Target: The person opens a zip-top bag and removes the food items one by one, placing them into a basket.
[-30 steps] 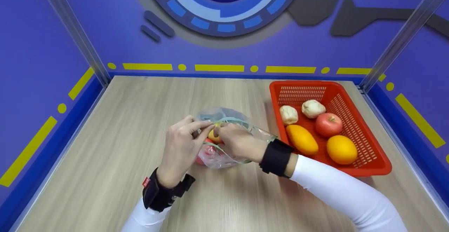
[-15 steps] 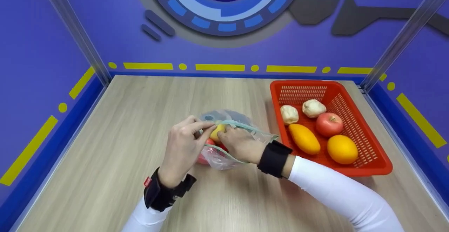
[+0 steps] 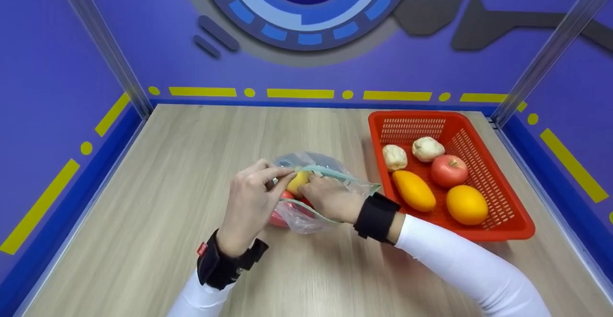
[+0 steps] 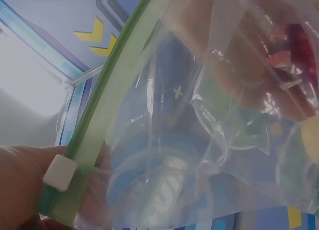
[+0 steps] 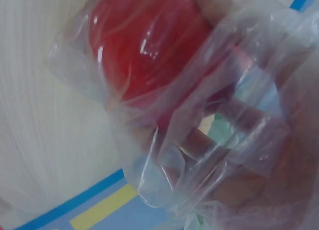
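Note:
A clear zip bag (image 3: 306, 221) with a green seal lies mid-table, its mouth parted. At the mouth's left end my left hand (image 3: 250, 197) pinches the bag's edge between thumb and fingers. A white slider (image 4: 60, 172) sits on the seal beside that hand in the left wrist view. My right hand (image 3: 330, 197) reaches into the bag from the right. Its thumb and curled fingers hold a yellow fruit (image 3: 298, 183), though the far fingers are partly hidden. Glossy red fruit (image 5: 149, 50) sits inside the bag, close to the right hand's fingers.
A red basket (image 3: 519, 216) stands to the right of the bag. It holds two white lumpy bulbs (image 3: 427, 149), a red apple (image 3: 449, 170), a mango (image 3: 414, 191) and an orange (image 3: 467, 205). Blue-purple panels (image 3: 306, 77) wall the table's back and sides.
My right hand and the yellow fruit have shifted slightly right within the bag, showing more of the fruit. The left hand keeps its pinch on the bag's edge. The basket is unchanged.

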Available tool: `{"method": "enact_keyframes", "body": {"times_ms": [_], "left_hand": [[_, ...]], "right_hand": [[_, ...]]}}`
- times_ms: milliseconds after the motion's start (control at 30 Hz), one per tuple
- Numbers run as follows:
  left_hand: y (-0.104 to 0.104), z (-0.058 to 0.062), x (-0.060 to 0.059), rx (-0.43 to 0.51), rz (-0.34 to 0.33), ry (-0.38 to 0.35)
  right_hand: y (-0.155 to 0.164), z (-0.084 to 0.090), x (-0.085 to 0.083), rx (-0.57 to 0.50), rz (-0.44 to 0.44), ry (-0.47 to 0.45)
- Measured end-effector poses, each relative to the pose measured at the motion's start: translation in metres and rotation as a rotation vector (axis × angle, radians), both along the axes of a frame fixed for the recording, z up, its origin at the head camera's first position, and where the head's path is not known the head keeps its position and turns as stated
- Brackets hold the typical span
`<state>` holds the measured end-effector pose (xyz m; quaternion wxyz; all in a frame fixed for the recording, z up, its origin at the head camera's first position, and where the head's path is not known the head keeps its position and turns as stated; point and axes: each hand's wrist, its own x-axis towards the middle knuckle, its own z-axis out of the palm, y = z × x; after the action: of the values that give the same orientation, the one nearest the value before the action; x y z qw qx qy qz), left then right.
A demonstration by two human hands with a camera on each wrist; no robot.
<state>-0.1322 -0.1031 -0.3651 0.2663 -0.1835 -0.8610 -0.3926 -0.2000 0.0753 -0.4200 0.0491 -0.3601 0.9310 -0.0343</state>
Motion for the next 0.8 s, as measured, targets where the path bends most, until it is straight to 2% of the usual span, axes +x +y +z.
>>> {"method": "enact_keyframes", "body": {"times_ms": [233,533,600,667,800], "left_hand": [[0.001,-0.001,-0.002,0.003,-0.001,0.036],[0.001,-0.001,-0.001,-0.001,-0.005,0.035],[0.001,-0.001,-0.002,-0.003,-0.004,0.04],[0.001,-0.002,-0.002,-0.007,-0.004,0.047],[0.0,-0.002,-0.004,-0.012,0.003,0.064]], "right_hand": [[0.004,0.002,0.002,-0.06,0.028,0.022],[0.009,0.013,0.007,-0.117,0.026,-0.007],[0.011,0.018,0.009,-0.136,0.05,0.034],[0.014,0.024,0.012,-0.152,0.09,0.119],[0.017,0.039,0.018,-0.155,0.106,0.247]]}}
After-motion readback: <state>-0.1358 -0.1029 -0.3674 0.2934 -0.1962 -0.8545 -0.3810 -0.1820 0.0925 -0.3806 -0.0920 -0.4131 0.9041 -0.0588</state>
